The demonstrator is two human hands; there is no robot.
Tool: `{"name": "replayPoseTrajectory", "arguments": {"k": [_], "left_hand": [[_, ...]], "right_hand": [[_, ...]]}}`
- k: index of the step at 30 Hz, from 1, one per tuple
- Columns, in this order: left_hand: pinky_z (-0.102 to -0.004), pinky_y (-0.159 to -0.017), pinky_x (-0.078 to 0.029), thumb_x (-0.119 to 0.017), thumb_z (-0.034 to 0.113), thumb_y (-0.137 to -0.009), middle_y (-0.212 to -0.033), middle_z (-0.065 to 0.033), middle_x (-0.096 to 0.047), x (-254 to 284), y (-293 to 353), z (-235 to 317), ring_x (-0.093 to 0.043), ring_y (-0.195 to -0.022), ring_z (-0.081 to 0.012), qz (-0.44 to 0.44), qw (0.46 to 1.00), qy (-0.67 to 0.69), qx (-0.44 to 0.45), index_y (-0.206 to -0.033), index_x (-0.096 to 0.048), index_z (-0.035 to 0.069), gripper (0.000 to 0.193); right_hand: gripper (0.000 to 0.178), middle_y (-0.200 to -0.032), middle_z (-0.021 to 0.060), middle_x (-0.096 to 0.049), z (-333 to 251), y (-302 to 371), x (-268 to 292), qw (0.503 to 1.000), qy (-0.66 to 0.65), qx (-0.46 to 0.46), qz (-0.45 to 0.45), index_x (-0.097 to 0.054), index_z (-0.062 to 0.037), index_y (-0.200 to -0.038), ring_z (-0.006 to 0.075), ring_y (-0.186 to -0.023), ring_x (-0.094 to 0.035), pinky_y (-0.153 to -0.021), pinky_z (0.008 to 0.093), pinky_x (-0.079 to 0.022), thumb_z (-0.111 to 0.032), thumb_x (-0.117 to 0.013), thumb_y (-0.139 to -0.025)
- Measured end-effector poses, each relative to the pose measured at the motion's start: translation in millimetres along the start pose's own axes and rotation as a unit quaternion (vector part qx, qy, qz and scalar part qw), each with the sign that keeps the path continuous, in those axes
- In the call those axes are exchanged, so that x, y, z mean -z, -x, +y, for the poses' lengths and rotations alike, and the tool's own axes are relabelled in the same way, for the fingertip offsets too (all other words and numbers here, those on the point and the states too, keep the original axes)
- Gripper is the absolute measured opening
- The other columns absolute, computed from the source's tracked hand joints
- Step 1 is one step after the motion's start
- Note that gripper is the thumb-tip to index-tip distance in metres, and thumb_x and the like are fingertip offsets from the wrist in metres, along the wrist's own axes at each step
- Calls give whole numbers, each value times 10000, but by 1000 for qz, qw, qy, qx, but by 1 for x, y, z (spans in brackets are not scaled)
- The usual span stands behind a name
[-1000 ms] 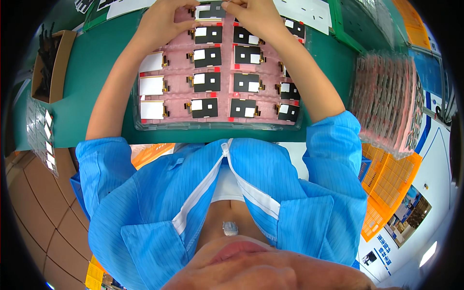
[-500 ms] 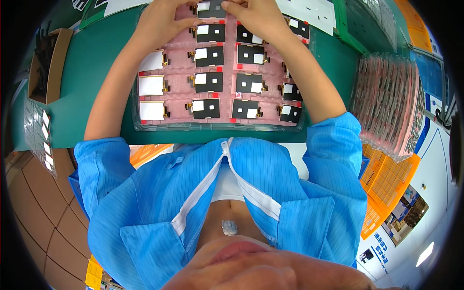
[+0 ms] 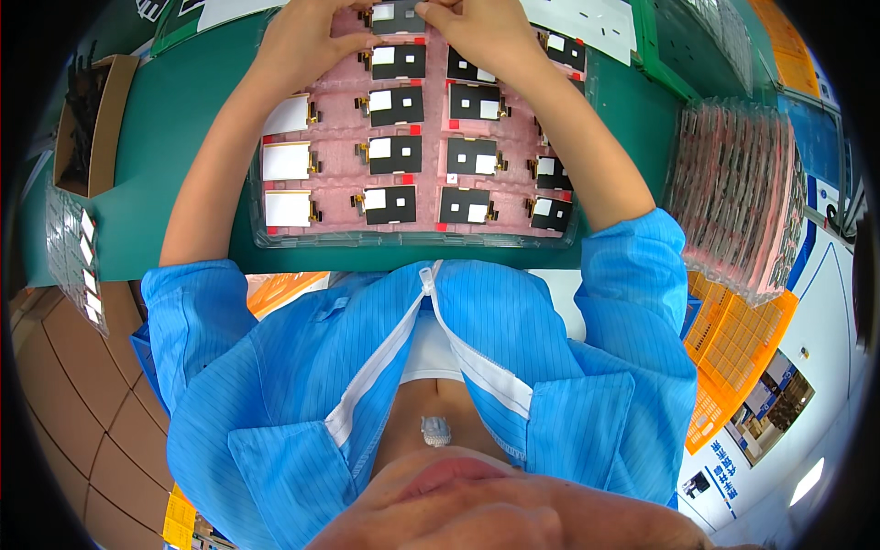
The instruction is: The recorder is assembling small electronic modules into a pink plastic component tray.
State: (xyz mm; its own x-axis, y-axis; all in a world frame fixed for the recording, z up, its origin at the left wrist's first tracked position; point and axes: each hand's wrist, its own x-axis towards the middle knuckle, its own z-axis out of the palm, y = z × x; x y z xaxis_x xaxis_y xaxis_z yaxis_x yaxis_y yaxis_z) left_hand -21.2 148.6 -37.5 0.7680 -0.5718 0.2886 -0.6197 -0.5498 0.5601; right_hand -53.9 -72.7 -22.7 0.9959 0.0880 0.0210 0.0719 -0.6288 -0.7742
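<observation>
At the top edge of the picture lies a small black display panel [image 3: 396, 18] with a white patch and a flex cable, in a pink-lined clear tray [image 3: 412, 240]. My left hand [image 3: 307, 37] is at its left, thumb stretched toward the panel below it and apart from the fingers, which are partly cut off. From the right, my right hand [image 3: 481, 41] reaches in, thumb tip on the panel's right end and fingers curled beside it. Whether something small is pinched there cannot be seen. Similar black panels [image 3: 394, 154] and white-faced panels [image 3: 287, 162] fill the tray's rows.
A tall stack of filled trays [image 3: 733, 192] stands at the right of the green table [image 3: 183, 119]. On the left are a cardboard box [image 3: 105, 128] of dark strips and a clear tray [image 3: 73, 247]. An orange crate [image 3: 742, 357] sits low right.
My right hand has shifted slightly left, its thumb a little further over the panel. My left hand stays nearly still, and the tray has not visibly moved.
</observation>
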Motion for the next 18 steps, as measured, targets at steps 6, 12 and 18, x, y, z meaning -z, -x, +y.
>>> {"name": "replayPoseTrajectory", "arguments": {"k": [6,12,18], "left_hand": [[-406,-816,-508,-890,138,-661,-932,-125,-641,-3,-1,-4,-628,-916,-336,-3,1000,-13,1,-980,-708,16,387],[-403,-809,-507,-892,129,-656,-932,-126,-641,-4,-1,-8,-625,-905,-329,-12,1000,-3,7,-976,-708,12,388],[-396,-809,-505,-885,104,-653,-927,-121,-645,-5,-2,-8,-625,-907,-317,-5,1000,8,7,-966,-707,8,373]], "right_hand": [[135,-866,178,-730,-3,1,1,1000,28,-6,-3,-655,-8,-1009,324,-809,-716,-745,399,-558,-116,-672,-931],[135,-865,180,-732,-4,1,1,999,37,4,1,-657,-7,-1008,335,-818,-720,-748,408,-560,-115,-669,-928],[139,-864,178,-734,-8,1,0,999,44,8,3,-663,-4,-1005,336,-821,-722,-749,408,-562,-110,-679,-917]]}}
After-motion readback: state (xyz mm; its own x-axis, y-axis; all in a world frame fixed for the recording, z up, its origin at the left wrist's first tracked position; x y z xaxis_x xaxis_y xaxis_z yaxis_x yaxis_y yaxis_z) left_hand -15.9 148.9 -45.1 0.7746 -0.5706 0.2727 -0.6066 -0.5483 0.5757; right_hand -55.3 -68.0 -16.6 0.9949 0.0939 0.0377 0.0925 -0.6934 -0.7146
